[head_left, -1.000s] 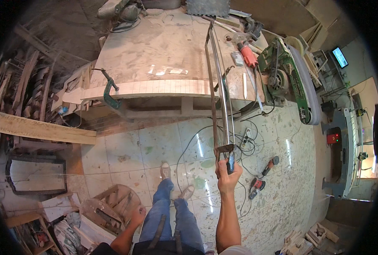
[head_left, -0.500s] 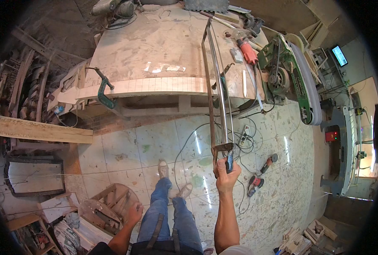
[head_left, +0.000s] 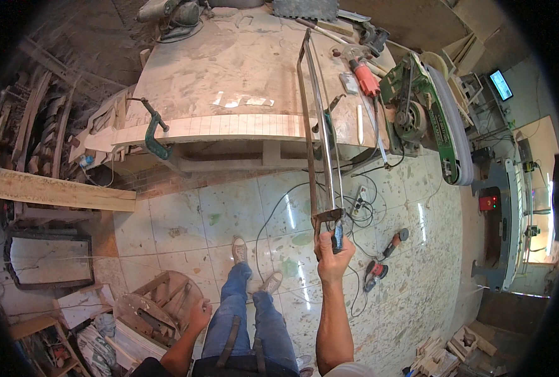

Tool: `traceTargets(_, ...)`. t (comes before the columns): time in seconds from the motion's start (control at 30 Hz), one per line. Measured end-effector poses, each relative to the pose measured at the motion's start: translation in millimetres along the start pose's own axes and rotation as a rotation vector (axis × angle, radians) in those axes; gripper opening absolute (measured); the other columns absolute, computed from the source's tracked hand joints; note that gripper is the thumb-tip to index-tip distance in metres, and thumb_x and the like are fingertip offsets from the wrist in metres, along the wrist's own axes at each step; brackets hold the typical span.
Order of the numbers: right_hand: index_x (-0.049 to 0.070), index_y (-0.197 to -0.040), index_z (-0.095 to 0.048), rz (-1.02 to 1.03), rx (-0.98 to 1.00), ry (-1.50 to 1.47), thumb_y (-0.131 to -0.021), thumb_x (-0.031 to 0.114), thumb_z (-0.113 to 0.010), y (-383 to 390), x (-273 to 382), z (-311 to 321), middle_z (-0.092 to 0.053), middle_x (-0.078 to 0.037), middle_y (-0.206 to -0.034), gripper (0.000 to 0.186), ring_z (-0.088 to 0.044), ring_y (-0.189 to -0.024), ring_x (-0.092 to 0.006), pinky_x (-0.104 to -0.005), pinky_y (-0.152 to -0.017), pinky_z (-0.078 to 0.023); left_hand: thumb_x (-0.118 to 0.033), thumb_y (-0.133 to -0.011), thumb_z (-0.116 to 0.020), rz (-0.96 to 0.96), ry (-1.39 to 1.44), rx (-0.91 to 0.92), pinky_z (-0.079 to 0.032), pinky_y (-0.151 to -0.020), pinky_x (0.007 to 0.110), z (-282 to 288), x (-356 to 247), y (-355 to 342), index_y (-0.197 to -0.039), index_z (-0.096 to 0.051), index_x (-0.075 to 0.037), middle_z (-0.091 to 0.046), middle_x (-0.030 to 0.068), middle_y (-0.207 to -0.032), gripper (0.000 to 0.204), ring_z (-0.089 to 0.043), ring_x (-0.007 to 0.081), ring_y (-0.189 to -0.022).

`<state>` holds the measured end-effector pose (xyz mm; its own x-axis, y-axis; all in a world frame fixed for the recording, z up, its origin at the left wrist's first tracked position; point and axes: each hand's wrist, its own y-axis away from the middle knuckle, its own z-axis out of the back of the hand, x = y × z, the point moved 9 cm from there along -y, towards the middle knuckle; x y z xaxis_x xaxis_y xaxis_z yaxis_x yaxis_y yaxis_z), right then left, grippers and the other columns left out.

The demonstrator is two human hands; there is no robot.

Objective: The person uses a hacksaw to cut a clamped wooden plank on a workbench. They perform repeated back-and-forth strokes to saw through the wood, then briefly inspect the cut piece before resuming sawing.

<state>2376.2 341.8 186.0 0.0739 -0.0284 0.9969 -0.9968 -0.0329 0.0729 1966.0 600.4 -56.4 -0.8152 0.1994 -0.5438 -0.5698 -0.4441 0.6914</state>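
Brown, dusty workbench (head_left: 229, 69) fronts tiled floor (head_left: 179, 220); right hand (head_left: 334, 261) clamped on saw (head_left: 327, 169), left hand (head_left: 199, 314) apart, grip unclear.

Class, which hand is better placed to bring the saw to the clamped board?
Probably the right hand: it grips the saw, which points toward the board; the left hand is away from both.

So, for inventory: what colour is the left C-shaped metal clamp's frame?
The clamp frame is dark green, clearest in head view.
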Motion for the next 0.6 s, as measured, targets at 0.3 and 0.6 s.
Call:
traceTargets(0.3,0.005,-0.062,-0.050,0.011,-0.026,0.140,-0.089,0.029,-0.071,6.5,-21.5,6.3,-0.044,0.003,-0.053,0.042,-0.036,-0.049,-0.0069,-0.0266,-0.046,-0.027,-0.015,-0.090,-0.059,0.025,0.020,-0.013,-0.052,-0.065,0.033,1.2,-4.6,3.1,-0.115,-0.059,0.000,-0.067,0.0147,-0.084,0.029,-0.068,0.0213,-0.069)
traceTargets(0.6,0.006,-0.063,-0.049,0.068,0.056,0.260,-0.092,0.023,-0.069,22.8,-23.9,7.9,-0.047,0.003,-0.054,0.039,-0.039,-0.048,-0.0046,-0.0231,-0.045,-0.029,-0.015,-0.094,-0.058,-0.112,0.173,-0.005,-0.053,-0.072,0.032,-5.3,-101.6,-9.6,-0.118,-0.058,-0.001,-0.068,0.0136,-0.097,0.028,-0.068,0.0195,-0.080)
